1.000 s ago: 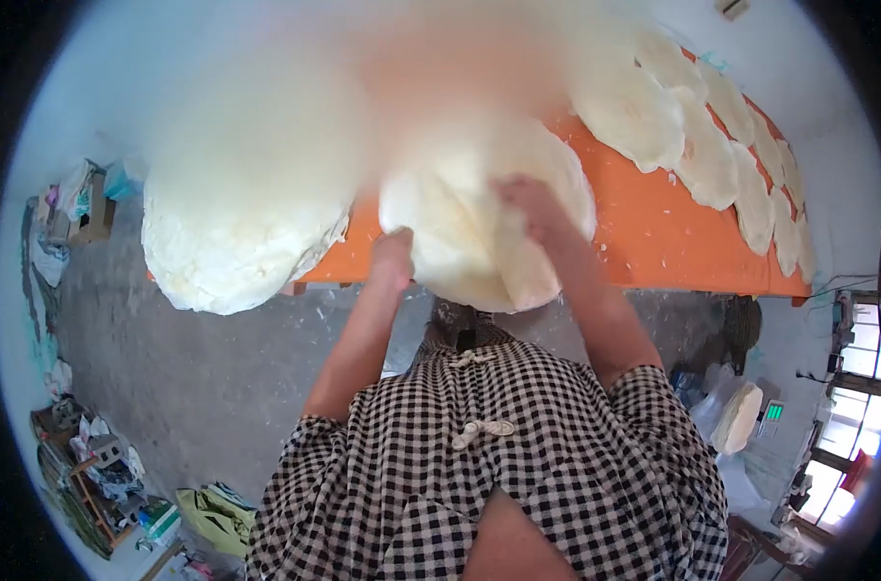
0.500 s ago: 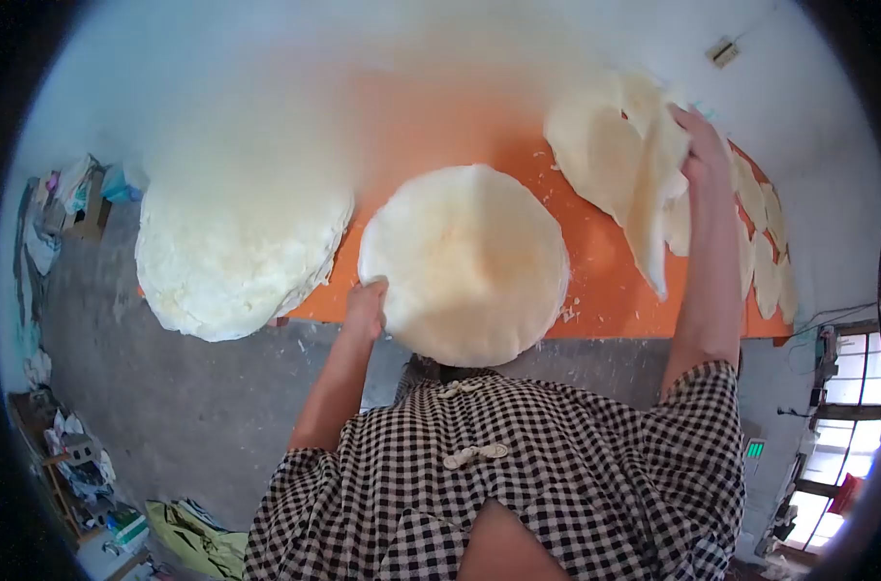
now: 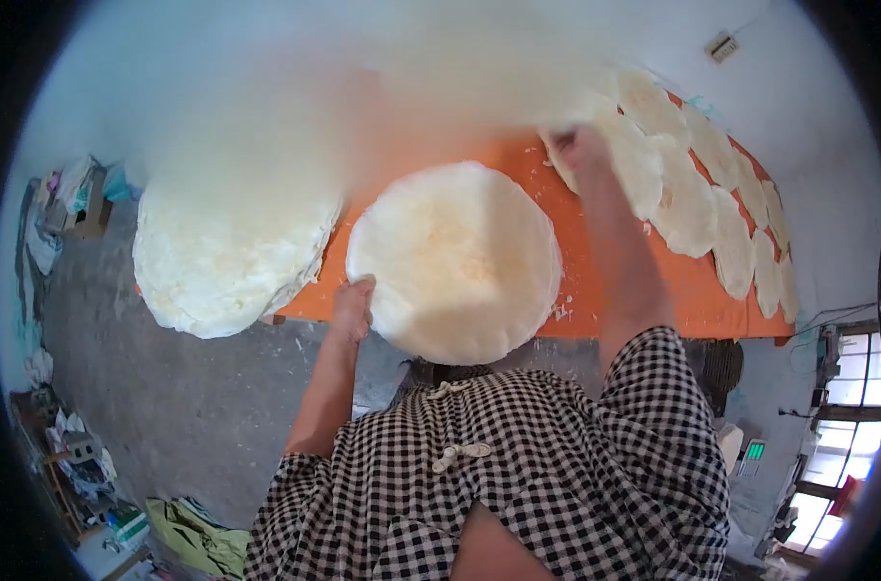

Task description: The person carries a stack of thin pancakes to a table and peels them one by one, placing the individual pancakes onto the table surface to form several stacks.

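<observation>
A round, pale flatbread stack [image 3: 455, 261] lies at the middle of the orange table [image 3: 595, 281], its near edge overhanging the front. My left hand [image 3: 353, 308] grips the left rim of this stack, fingers closed. Over at the right, my right hand [image 3: 578, 150] is at the left edge of a flat round sheet [image 3: 629, 160]; motion blur hides its fingers. Beyond it, several thin sheets [image 3: 684, 198] overlap across the table's right part. A larger, thicker pile of sheets [image 3: 232, 257] rests on the left, its far part hazy.
Boxes and bags [image 3: 92, 203] stand by the left wall. Shelves with clutter [image 3: 77, 450] and a green-yellow cloth [image 3: 198, 537] are at the lower left. A barred window [image 3: 847, 416] is on the right. Haze covers the table's far side.
My right hand has moved left and nearer. The sheet that hung folded from it now lies flat among the others. My left hand and the middle stack have shifted slightly left in view.
</observation>
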Action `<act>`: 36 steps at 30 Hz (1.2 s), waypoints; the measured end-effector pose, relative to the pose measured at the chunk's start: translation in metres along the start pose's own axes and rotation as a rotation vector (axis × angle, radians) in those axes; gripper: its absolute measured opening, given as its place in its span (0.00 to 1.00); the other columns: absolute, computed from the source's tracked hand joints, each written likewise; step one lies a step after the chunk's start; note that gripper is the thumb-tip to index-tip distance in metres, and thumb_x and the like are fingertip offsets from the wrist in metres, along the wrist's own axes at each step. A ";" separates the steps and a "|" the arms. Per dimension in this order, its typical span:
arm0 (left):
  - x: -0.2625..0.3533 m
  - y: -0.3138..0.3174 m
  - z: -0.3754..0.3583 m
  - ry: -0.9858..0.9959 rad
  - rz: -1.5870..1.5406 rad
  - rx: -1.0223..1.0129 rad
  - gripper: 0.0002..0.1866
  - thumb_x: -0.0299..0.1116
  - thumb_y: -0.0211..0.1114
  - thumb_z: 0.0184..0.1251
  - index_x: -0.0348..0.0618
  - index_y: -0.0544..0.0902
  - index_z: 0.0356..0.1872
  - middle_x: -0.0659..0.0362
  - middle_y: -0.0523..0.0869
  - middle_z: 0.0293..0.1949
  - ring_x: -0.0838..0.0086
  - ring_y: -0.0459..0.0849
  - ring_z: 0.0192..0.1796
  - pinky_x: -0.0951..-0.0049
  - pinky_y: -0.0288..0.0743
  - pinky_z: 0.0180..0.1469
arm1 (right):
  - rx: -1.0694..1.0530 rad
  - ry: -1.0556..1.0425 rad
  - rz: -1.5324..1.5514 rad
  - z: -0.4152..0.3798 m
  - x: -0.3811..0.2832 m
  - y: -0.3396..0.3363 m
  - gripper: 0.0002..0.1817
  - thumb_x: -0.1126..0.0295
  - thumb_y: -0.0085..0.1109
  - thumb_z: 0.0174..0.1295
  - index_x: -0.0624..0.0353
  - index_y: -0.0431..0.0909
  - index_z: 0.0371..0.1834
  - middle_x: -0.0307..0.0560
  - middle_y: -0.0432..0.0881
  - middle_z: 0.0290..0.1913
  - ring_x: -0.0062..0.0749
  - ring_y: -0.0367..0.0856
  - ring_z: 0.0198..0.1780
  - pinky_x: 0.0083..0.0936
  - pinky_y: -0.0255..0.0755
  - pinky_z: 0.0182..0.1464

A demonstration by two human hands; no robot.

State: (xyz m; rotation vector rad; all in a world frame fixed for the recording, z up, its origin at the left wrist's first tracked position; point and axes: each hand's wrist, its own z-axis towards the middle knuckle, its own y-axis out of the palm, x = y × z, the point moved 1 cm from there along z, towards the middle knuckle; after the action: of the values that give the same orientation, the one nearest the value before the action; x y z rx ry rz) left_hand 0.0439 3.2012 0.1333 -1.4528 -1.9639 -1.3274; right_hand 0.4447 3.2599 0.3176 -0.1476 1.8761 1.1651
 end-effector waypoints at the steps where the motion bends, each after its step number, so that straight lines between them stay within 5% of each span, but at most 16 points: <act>1: 0.002 0.002 0.002 -0.016 0.014 -0.024 0.14 0.24 0.56 0.53 0.29 0.73 0.42 0.50 0.79 0.38 0.65 0.80 0.37 0.68 0.76 0.39 | -0.073 0.139 -0.086 0.017 0.035 -0.041 0.07 0.81 0.47 0.50 0.63 0.70 0.33 0.50 0.74 0.30 0.33 0.75 0.30 0.29 0.73 0.26; 2: 0.004 0.002 -0.001 -0.028 0.027 -0.049 0.15 0.25 0.55 0.54 0.28 0.72 0.44 0.50 0.79 0.40 0.65 0.80 0.39 0.67 0.76 0.41 | 0.163 0.269 -0.111 -0.028 0.050 -0.045 0.08 0.79 0.50 0.49 0.63 0.70 0.33 0.47 0.75 0.30 0.32 0.75 0.30 0.28 0.74 0.26; 3: 0.007 0.004 -0.005 -0.042 0.040 -0.075 0.16 0.26 0.54 0.56 0.27 0.71 0.45 0.50 0.79 0.42 0.65 0.80 0.42 0.67 0.76 0.43 | -0.105 0.349 -0.663 -0.036 0.063 -0.078 0.14 0.76 0.53 0.48 0.64 0.70 0.41 0.44 0.75 0.30 0.29 0.75 0.29 0.25 0.73 0.28; 5: 0.014 0.012 -0.021 -0.175 -0.064 -0.173 0.14 0.28 0.55 0.56 0.32 0.73 0.43 0.52 0.80 0.39 0.64 0.81 0.39 0.67 0.77 0.40 | 0.017 0.102 -0.933 -0.128 0.074 -0.070 0.22 0.75 0.54 0.47 0.64 0.68 0.49 0.42 0.76 0.29 0.26 0.74 0.29 0.20 0.73 0.30; 6: 0.014 0.015 -0.027 -0.243 -0.116 -0.219 0.13 0.28 0.55 0.55 0.35 0.74 0.42 0.53 0.80 0.38 0.64 0.81 0.37 0.67 0.77 0.39 | -0.239 0.042 -1.301 -0.137 0.093 -0.095 0.28 0.74 0.56 0.48 0.64 0.63 0.55 0.45 0.76 0.34 0.27 0.74 0.34 0.21 0.72 0.35; 8: 0.003 0.014 -0.033 -0.363 -0.158 -0.364 0.13 0.30 0.54 0.56 0.38 0.74 0.42 0.54 0.80 0.39 0.64 0.81 0.39 0.65 0.78 0.39 | -0.680 -0.044 -1.392 -0.208 0.117 -0.096 0.36 0.64 0.61 0.48 0.61 0.57 0.60 0.50 0.70 0.53 0.33 0.73 0.46 0.28 0.68 0.47; 9: -0.003 0.016 -0.036 -0.426 -0.177 -0.440 0.13 0.31 0.54 0.57 0.40 0.74 0.43 0.54 0.80 0.40 0.64 0.81 0.40 0.63 0.78 0.39 | -0.937 -0.342 -1.466 -0.236 0.134 -0.107 0.38 0.64 0.62 0.46 0.62 0.55 0.61 0.54 0.65 0.57 0.39 0.69 0.53 0.32 0.64 0.52; 14: 0.000 0.057 -0.084 -0.372 -0.137 -0.410 0.15 0.35 0.52 0.59 0.45 0.72 0.47 0.54 0.79 0.43 0.64 0.80 0.44 0.58 0.77 0.39 | -0.697 -0.580 -1.812 -0.321 0.117 -0.068 0.33 0.70 0.56 0.44 0.62 0.59 0.57 0.59 0.65 0.55 0.48 0.67 0.53 0.38 0.64 0.50; 15: -0.001 0.056 -0.069 -0.391 -0.129 -0.426 0.16 0.37 0.51 0.60 0.45 0.71 0.49 0.53 0.79 0.44 0.64 0.79 0.46 0.58 0.76 0.41 | -0.588 -0.685 -1.772 -0.302 0.132 -0.078 0.25 0.72 0.53 0.46 0.61 0.65 0.51 0.56 0.73 0.46 0.48 0.73 0.47 0.39 0.68 0.43; 18: 0.007 0.068 -0.080 -0.381 -0.201 -0.672 0.21 0.46 0.47 0.64 0.47 0.67 0.54 0.50 0.75 0.49 0.61 0.75 0.52 0.58 0.73 0.48 | -0.506 -0.475 -1.676 -0.282 0.111 -0.075 0.23 0.72 0.55 0.46 0.63 0.68 0.49 0.55 0.76 0.44 0.48 0.75 0.45 0.36 0.69 0.44; 20: 0.009 0.067 -0.083 -0.349 -0.215 -0.831 0.28 0.56 0.41 0.64 0.50 0.63 0.59 0.46 0.71 0.54 0.57 0.70 0.57 0.58 0.68 0.53 | -0.456 -0.544 -1.592 -0.263 0.087 -0.056 0.16 0.71 0.53 0.50 0.61 0.72 0.45 0.53 0.78 0.39 0.47 0.77 0.41 0.34 0.70 0.42; 25: 0.011 0.040 -0.080 -0.411 -0.025 -0.811 0.26 0.52 0.44 0.65 0.46 0.65 0.57 0.45 0.71 0.54 0.56 0.71 0.56 0.58 0.69 0.52 | -0.309 -0.538 -1.374 -0.206 -0.002 -0.009 0.06 0.73 0.46 0.51 0.60 0.73 0.28 0.51 0.76 0.25 0.40 0.77 0.28 0.32 0.68 0.31; 27: 0.008 0.023 -0.079 -0.427 0.005 -0.766 0.25 0.51 0.46 0.64 0.46 0.65 0.56 0.45 0.72 0.53 0.56 0.72 0.55 0.58 0.69 0.51 | -0.233 -0.551 -1.184 -0.192 -0.038 -0.015 0.07 0.71 0.48 0.52 0.60 0.74 0.30 0.44 0.77 0.26 0.31 0.76 0.28 0.30 0.68 0.30; 31: -0.007 -0.017 -0.075 -0.431 -0.014 -0.621 0.23 0.50 0.49 0.63 0.45 0.68 0.52 0.46 0.75 0.50 0.55 0.74 0.53 0.56 0.69 0.51 | -0.026 -0.173 -0.353 -0.195 -0.049 -0.038 0.17 0.67 0.52 0.53 0.60 0.70 0.47 0.46 0.76 0.37 0.34 0.76 0.36 0.30 0.70 0.34; 33: -0.014 -0.032 -0.074 -0.446 -0.042 -0.565 0.22 0.50 0.49 0.63 0.45 0.69 0.50 0.46 0.75 0.49 0.55 0.74 0.53 0.56 0.68 0.51 | 0.071 -0.104 -0.353 -0.128 -0.014 -0.107 0.21 0.67 0.52 0.54 0.59 0.67 0.52 0.48 0.75 0.42 0.36 0.76 0.41 0.34 0.72 0.37; 36: -0.032 -0.052 -0.077 -0.495 -0.059 -0.489 0.21 0.49 0.50 0.62 0.45 0.70 0.48 0.46 0.76 0.48 0.56 0.73 0.53 0.55 0.66 0.52 | 0.225 -0.007 -0.191 -0.161 0.037 -0.136 0.21 0.73 0.46 0.58 0.66 0.61 0.55 0.53 0.70 0.51 0.40 0.73 0.51 0.36 0.69 0.53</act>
State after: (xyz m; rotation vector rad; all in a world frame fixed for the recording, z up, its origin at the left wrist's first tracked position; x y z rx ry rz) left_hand -0.0069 3.1175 0.1232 -2.1368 -2.0643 -1.6837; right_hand 0.3922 3.0737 0.2263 -0.1919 1.9256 0.8185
